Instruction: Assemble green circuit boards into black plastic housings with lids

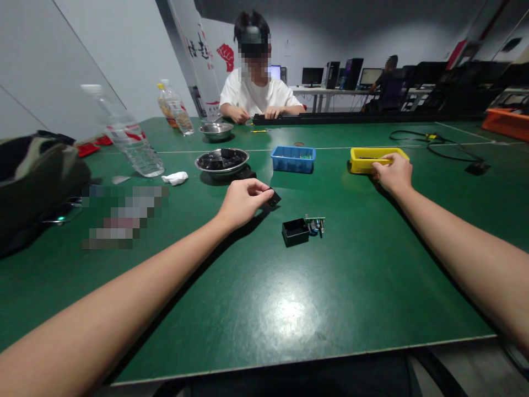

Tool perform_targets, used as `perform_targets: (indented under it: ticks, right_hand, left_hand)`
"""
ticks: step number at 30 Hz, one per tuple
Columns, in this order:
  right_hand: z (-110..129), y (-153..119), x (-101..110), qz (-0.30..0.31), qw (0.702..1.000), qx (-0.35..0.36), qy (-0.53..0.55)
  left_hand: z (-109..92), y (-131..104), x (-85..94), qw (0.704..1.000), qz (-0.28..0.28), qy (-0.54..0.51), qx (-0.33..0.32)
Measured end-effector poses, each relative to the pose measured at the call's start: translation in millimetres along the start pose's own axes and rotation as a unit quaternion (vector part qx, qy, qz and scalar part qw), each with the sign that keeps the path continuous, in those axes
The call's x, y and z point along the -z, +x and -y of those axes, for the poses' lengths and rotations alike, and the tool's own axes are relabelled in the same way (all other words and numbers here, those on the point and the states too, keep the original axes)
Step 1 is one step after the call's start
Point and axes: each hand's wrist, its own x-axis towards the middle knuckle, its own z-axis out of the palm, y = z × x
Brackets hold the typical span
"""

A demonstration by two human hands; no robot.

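Observation:
My left hand [247, 203] pinches a small flat black plastic piece [273, 197] between thumb and fingers, just above the green table. In front of it sits an open black plastic box [295, 232]. A small circuit board with components [315, 225] lies against the box's right side. Over on the right, my right hand [392, 172] is closed at the near wall of a yellow bin [359, 161], fingers over the rim. Its fingertips are partly hidden, and I see dark bits inside the bin.
Behind the left hand stand a steel bowl of black parts [222, 160], a blue bin [293, 159] and another bowl [216, 131]. Bottles [134, 146], a bag [37, 187] and tissue [175, 178] are at left. Opposite, a person [260, 88] handles long black strips [363, 117]. A cable [438, 146] lies right.

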Motion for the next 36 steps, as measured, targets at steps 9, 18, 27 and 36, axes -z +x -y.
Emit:
perform_targets:
  ticks: [9, 18, 27, 36]
  right_hand:
    - [12.0, -9.6, -1.5, 0.026, 0.999, 0.011, 0.021]
    - [92.5, -103.3, -10.8, 0.404, 0.870, 0.241, 0.149]
    - [110.6, -131.4, 13.7, 0.490, 0.810, 0.304, 0.109]
    - [96.8, -125.2, -4.8, 0.405, 0.871, 0.199, 0.194]
  left_hand:
    - [11.1, 4.8, 3.7, 0.955, 0.052, 0.283, -0.071]
    - [-14.8, -10.8, 10.3, 0.903, 0.220, 0.212, -0.300]
    - [-26.8, -22.4, -4.3, 0.871, 0.264, 0.281, -0.304]
    - [-22.4, -19.4, -1.3, 0.887, 0.231, 0.264, -0.300]
